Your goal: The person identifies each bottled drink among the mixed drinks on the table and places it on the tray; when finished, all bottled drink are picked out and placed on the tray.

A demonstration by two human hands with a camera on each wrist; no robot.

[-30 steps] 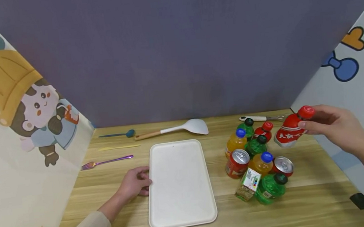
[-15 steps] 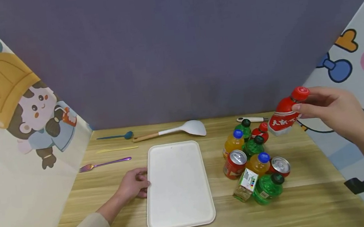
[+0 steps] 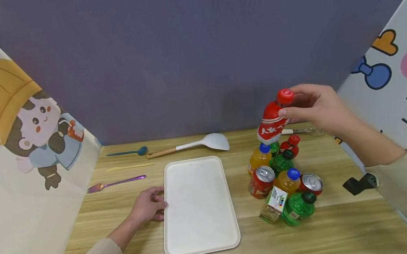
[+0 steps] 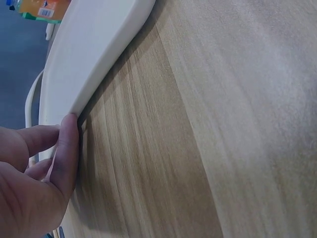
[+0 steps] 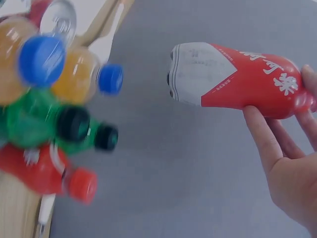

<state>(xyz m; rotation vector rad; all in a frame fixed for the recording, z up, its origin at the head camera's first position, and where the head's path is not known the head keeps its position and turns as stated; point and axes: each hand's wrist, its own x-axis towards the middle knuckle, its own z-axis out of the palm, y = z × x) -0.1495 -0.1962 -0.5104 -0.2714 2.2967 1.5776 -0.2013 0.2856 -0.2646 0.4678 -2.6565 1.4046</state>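
Observation:
My right hand (image 3: 321, 109) grips a red soda bottle (image 3: 273, 118) by its neck and upper body, holding it tilted in the air over the back of a drink cluster. In the right wrist view the bottle (image 5: 237, 79) lies sideways with its pale base pointing left, away from the fingers. At the left rim of a white tray (image 3: 198, 209), my left hand (image 3: 147, 206) holds the edge with its fingertips. The left wrist view shows thumb and finger meeting at the tray's rim (image 4: 106, 64).
Right of the tray stand green bottles (image 3: 297, 208), orange drink bottles (image 3: 259, 160), red cans (image 3: 262, 182), another red bottle (image 3: 290, 145) and a small carton (image 3: 274, 206). A turner (image 3: 216, 142), spoon (image 3: 141, 151), yellow knife (image 3: 130, 166), fork (image 3: 97, 188) and whisk (image 3: 312, 131) lie around the back and left.
My right hand has lifted the red soda bottle and carried it leftward, from right of the drinks to above their back row. The left hand stays at the tray's rim.

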